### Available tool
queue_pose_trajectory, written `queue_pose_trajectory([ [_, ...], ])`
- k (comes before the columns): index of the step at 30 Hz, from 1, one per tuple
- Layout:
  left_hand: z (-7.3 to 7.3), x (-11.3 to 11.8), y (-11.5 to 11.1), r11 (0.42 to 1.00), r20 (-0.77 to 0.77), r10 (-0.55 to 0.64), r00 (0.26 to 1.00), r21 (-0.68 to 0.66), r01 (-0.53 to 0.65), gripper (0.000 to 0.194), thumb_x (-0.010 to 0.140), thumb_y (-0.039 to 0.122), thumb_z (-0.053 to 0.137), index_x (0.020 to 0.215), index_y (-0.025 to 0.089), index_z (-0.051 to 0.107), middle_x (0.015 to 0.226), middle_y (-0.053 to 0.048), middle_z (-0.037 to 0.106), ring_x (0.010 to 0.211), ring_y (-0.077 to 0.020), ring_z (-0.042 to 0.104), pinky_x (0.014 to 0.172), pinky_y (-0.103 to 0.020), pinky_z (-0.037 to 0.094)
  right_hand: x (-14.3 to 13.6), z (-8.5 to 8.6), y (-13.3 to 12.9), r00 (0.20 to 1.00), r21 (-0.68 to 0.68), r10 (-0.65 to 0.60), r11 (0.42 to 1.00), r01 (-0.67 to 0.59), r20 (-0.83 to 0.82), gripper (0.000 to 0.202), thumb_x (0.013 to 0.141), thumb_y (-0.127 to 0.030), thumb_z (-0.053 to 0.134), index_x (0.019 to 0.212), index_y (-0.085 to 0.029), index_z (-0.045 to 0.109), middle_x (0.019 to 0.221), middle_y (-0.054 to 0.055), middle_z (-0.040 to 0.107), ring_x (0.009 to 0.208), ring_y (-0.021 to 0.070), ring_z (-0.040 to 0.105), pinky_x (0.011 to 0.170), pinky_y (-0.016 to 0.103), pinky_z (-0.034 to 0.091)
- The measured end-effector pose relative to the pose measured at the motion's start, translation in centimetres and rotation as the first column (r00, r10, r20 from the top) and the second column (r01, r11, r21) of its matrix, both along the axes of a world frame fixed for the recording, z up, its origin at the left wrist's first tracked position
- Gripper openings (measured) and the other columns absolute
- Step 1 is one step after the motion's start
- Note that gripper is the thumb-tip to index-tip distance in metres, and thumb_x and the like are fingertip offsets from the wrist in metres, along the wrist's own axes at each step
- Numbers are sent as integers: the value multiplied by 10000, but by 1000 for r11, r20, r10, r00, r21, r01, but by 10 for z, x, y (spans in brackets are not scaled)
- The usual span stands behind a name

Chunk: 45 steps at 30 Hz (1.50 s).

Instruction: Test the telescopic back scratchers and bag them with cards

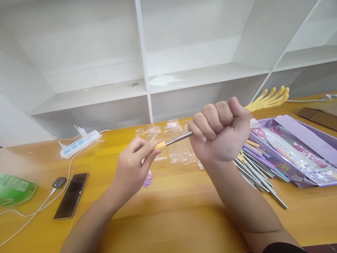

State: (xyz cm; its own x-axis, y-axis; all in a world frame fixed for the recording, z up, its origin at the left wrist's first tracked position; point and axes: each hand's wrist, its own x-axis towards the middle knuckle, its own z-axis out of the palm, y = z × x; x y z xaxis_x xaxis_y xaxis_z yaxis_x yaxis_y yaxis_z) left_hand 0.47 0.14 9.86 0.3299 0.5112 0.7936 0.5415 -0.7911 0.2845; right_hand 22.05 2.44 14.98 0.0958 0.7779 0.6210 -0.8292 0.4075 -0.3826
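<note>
A metal rod (178, 138) is held slanting above the table between my two hands. My right hand (220, 130) is wrapped in a fist round its right part, and a yellow hand-shaped piece (270, 99) with several curved fingers sticks out beyond the thumb. With thumb and fingers my left hand (136, 162) pinches the yellow end piece (159, 145) at the rod's left end. Something pink and purple (147, 179) lies on the table just behind my left hand, partly covered by it.
Several metal rods (261, 177) lie beside a purple box (335, 144) with wrapped items at right. Clear plastic bags (173, 142) lie behind my hands. At left are a phone (71, 196), power strip (81, 144), cables and green bag (8, 188). White shelves (193, 75) stand behind.
</note>
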Motion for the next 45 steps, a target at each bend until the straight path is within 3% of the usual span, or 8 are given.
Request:
queue_pose_trajectory([
  [4, 7, -2, -2, 996, 19, 39, 999, 82, -41, 222, 1043, 164, 705, 1242, 216, 789, 866, 10, 619, 724, -78, 549, 641, -208, 441, -8, 0, 1, 998, 10, -62, 998, 62, 25, 688, 998, -437, 706, 576, -229, 205, 540, -73, 187, 420, 81, 222, 402, 232, 380],
  [8, 13, -6, -3, 988, 30, 74, 997, 137, -77, 227, 1026, 131, 720, 1230, 201, 794, 865, 6, 635, 722, -75, 543, 639, -210, 436, -13, -1, 2, 973, 6, -205, 979, 206, 107, 511, 1005, -424, 656, 610, -237, 389, 700, -17, 503, 644, 133, 573, 779, 343, 637],
  [11, 17, -10, -4, 976, 21, 107, 994, 186, -109, 231, 1014, 126, 734, 1224, 200, 796, 866, 3, 644, 729, -81, 555, 644, -219, 439, -14, -6, 7, 950, 79, -257, 966, 247, 178, 332, 1040, -422, 584, 755, -255, 610, 917, 9, 669, 911, 186, 724, 1042, 449, 617],
  [15, 20, -14, -6, 965, -1, 128, 992, 231, -124, 250, 1004, 120, 743, 1231, 211, 794, 873, 1, 661, 726, -90, 569, 645, -234, 443, -12, -11, 13, 924, 144, -289, 955, 259, 250, 298, 1046, -445, 532, 1008, -265, 767, 1112, 51, 756, 1109, 234, 751, 1152, 507, 570],
  [20, 21, -15, -9, 954, -10, 160, 987, 257, -152, 230, 997, 105, 747, 1201, 198, 798, 872, -2, 670, 717, -90, 576, 642, -241, 440, -12, -14, 15, 904, 125, -284, 958, 257, 318, 351, 1027, -527, 533, 1092, -292, 786, 1164, 49, 797, 1154, 253, 751, 1175, 534, 560],
  [35, 22, -14, -12, 950, -14, 179, 984, 262, -169, 236, 1012, 131, 733, 1217, 239, 783, 880, 7, 682, 717, -95, 585, 636, -244, 443, -27, -17, 5, 935, 110, -204, 978, 179, 291, 400, 1078, -394, 440, 1058, -271, 820, 1110, 45, 792, 1066, 219, 758, 1063, 447, 609],
  [41, 20, -11, -12, 954, -15, 179, 984, 249, -169, 217, 1028, 140, 714, 1208, 240, 780, 881, 3, 687, 738, -98, 595, 658, -238, 456, -36, -24, 6, 928, 97, -176, 984, 152, 329, 394, 1062, -494, 476, 1057, -283, 809, 1105, 46, 783, 1019, 225, 758, 1059, 455, 594],
  [45, 18, -7, -13, 961, -11, 171, 985, 222, -165, 217, 1028, 126, 707, 1209, 224, 778, 883, -1, 687, 743, -96, 595, 664, -231, 461, -42, -28, 5, 925, 80, -154, 988, 135, 346, 412, 1071, -478, 449, 1055, -281, 810, 1096, 47, 786, 1009, 227, 753, 1034, 448, 596],
])
